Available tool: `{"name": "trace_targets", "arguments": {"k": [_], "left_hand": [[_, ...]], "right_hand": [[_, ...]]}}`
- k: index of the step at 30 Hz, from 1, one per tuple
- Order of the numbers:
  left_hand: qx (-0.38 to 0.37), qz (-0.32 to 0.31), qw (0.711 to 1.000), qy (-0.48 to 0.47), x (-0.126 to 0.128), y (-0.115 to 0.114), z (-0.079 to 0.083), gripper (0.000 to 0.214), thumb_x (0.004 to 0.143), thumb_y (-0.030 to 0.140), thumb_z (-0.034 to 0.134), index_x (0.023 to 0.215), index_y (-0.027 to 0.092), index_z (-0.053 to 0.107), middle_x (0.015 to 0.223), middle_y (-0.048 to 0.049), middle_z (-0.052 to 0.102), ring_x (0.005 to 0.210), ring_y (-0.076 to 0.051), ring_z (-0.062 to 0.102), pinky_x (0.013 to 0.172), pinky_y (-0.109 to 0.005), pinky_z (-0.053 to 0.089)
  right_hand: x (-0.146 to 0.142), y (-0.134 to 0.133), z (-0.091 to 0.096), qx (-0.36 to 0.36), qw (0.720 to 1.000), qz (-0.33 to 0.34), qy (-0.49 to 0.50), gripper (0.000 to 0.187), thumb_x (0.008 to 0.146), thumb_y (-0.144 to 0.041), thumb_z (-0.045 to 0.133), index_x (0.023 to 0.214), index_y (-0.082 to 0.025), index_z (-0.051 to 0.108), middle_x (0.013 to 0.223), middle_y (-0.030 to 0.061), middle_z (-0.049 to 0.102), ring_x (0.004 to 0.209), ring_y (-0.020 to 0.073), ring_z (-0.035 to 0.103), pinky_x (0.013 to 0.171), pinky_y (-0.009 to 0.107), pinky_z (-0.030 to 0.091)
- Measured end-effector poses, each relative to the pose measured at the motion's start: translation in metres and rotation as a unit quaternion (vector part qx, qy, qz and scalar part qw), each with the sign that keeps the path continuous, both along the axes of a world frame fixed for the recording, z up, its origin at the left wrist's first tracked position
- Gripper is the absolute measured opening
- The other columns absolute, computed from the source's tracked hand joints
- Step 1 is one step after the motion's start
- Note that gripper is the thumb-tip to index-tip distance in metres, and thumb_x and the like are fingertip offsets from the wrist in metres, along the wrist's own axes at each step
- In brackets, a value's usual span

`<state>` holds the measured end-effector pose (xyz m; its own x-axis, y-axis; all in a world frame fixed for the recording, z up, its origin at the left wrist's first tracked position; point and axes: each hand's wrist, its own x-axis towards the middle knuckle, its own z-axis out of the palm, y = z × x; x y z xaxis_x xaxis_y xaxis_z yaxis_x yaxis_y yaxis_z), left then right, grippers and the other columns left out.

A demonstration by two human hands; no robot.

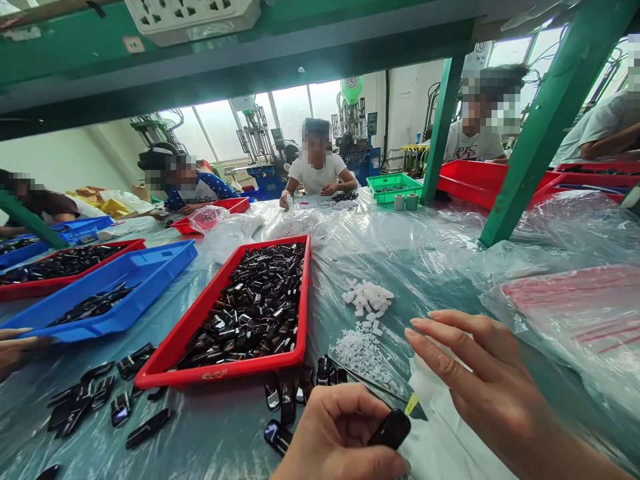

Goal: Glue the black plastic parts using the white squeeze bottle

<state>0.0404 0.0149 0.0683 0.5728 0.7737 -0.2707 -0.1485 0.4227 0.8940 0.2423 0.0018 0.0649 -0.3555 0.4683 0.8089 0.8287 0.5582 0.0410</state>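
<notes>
My left hand (333, 437) is at the bottom middle, closed around a small glossy black plastic piece (391, 429). My right hand (480, 380) hovers just right of it, fingers stretched out and slightly apart over a white sheet (440, 433); its thumb is hidden. A small yellow-green tip (413, 403) shows between the two hands. Several more black pieces (295, 393) lie loose on the plastic-covered table in front of my left hand. Behind them stands a red tray (173, 350) full of the same black pieces.
White plastic bits (367, 297) and finer white scraps (363, 350) lie beside the red tray. A blue tray (150, 267) and another red tray (20, 290) stand at the left, and a co-worker's hand (17, 347) reaches in there. Several people sit across the table. Green frame posts (545, 127) rise at the right.
</notes>
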Motion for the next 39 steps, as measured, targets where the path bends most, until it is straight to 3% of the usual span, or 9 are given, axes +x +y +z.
{"name": "trace_targets", "arguments": {"k": [21, 35, 39], "left_hand": [[-0.002, 0.022, 1.000, 0.012, 0.002, -0.002, 0.001, 0.015, 0.048, 0.001, 0.073, 0.059, 0.010, 0.067, 0.053, 0.0034, 0.056, 0.049, -0.006, 0.048, 0.046, -0.016, 0.035], [0.000, 0.037, 0.997, 0.064, 0.001, -0.002, 0.006, 0.014, 0.054, 0.012, 0.073, 0.063, 0.012, 0.062, 0.048, 0.0040, 0.058, 0.035, -0.003, 0.044, 0.039, -0.015, 0.041], [0.018, 0.061, 0.993, 0.100, 0.001, -0.002, 0.005, 0.018, 0.056, 0.018, 0.075, 0.067, 0.013, 0.061, 0.047, 0.0027, 0.059, 0.036, -0.007, 0.051, 0.038, -0.016, 0.042]], "right_hand": [[-0.001, 0.001, -0.001, -0.018, 1.000, 0.014, 0.014, 0.030, 0.088, 0.004, 0.040, 0.108, -0.008, 0.060, 0.105, 0.0138, 0.063, 0.108, 0.0274, 0.047, 0.084, 0.046, 0.035], [-0.002, 0.015, -0.010, -0.057, 0.997, -0.009, 0.042, 0.046, 0.078, 0.011, 0.034, 0.108, -0.013, 0.060, 0.101, 0.0087, 0.065, 0.102, 0.0238, 0.051, 0.083, 0.043, 0.036], [0.000, 0.020, -0.017, -0.108, 0.988, -0.005, 0.114, 0.052, 0.075, 0.008, 0.033, 0.109, -0.020, 0.061, 0.103, 0.0036, 0.066, 0.104, 0.0223, 0.053, 0.087, 0.044, 0.034]]}}
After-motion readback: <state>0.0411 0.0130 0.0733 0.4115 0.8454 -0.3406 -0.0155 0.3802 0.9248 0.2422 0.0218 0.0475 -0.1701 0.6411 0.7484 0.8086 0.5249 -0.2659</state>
